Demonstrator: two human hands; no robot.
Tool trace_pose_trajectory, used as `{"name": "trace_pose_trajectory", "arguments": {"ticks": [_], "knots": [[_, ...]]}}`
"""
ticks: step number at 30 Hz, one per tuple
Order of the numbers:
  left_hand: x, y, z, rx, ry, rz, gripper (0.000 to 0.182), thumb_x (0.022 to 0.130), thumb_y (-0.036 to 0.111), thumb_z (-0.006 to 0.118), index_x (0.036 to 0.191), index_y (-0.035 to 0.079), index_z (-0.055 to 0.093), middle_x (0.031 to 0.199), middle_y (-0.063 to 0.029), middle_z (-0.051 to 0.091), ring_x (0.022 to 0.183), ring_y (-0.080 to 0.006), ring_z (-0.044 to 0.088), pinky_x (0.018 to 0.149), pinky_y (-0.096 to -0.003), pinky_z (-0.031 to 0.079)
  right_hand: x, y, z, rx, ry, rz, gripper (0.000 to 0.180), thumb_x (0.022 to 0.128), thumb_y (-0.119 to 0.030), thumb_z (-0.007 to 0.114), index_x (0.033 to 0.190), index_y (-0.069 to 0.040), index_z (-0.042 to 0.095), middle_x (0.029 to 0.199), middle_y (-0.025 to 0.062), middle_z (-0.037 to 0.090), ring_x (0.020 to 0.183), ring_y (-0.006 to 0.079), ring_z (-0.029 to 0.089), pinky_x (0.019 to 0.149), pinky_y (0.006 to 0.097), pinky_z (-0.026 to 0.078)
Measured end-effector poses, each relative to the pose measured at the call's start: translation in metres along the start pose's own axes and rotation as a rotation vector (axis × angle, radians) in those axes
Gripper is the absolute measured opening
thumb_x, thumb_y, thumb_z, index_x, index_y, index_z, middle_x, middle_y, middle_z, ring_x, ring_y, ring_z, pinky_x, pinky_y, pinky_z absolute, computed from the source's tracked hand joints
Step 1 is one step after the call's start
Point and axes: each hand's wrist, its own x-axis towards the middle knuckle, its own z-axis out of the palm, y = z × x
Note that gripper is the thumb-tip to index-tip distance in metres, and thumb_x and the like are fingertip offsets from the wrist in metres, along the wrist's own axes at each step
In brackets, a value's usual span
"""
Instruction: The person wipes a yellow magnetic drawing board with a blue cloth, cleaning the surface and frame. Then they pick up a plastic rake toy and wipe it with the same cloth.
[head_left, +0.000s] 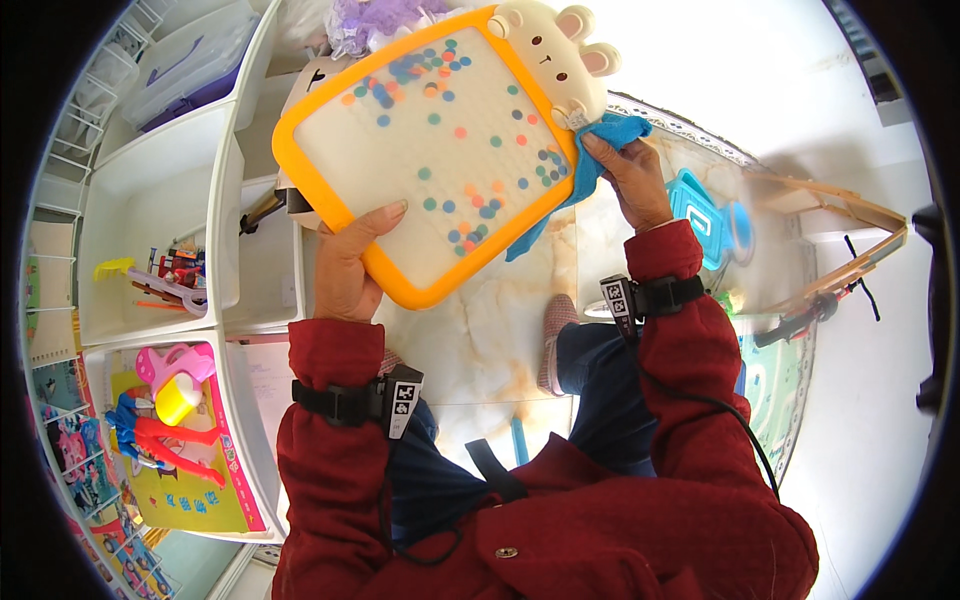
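Note:
My left hand (349, 262) grips the lower left edge of an orange-framed magnetic bead drawing board (322, 191), its thumb lying over the translucent panel. Coloured round beads are scattered beneath that panel. A cream animal head with round ears (559, 56) tops the board's upper right side. Pinched in my right hand (634, 176) is a blue cloth (619, 131), pressed against the frame just below the head. Part of the cloth hangs behind the board's right edge. The board is held tilted above the floor.
White storage bins (150, 217) line the left, holding small toys, a red and blue figure (165, 435) and a picture book (195, 502). At right stand a turquoise plastic basket (697, 217) and a wooden-framed stand (862, 225). A purple fluffy item (375, 22) sits behind the board.

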Motion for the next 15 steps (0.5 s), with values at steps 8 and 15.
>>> {"name": "trace_pose_trajectory", "arguments": {"ticks": [8, 15], "knots": [[0.0002, 0.004, -0.0005, 0.021, -0.033, 0.0, 0.042, 0.076, 0.0, 0.063, 0.117, 0.0, 0.052, 0.11, -0.0123, 0.06, 0.098, -0.0246, 0.061, 0.087, -0.0365, 0.051, 0.0001, 0.0026, -0.0011, 0.127, 0.026, 0.096, 0.033, 0.079, -0.015, 0.072, 0.104, 0.002, 0.061, 0.094, 0.0072, 0.065, 0.083, 0.0142, 0.062, 0.074, 0.0259, 0.051], [-0.0016, 0.0069, -0.0003, 0.074, -0.045, -0.003, 0.043, 0.075, -0.001, 0.063, 0.117, 0.001, 0.052, 0.109, -0.0117, 0.06, 0.097, -0.0239, 0.061, 0.086, -0.0358, 0.051, -0.0003, 0.0028, -0.0034, 0.282, 0.0, 0.113, 0.026, 0.08, -0.005, 0.066, 0.105, 0.001, 0.061, 0.095, 0.0074, 0.065, 0.084, 0.0159, 0.062, 0.073, 0.0277, 0.052]]}}
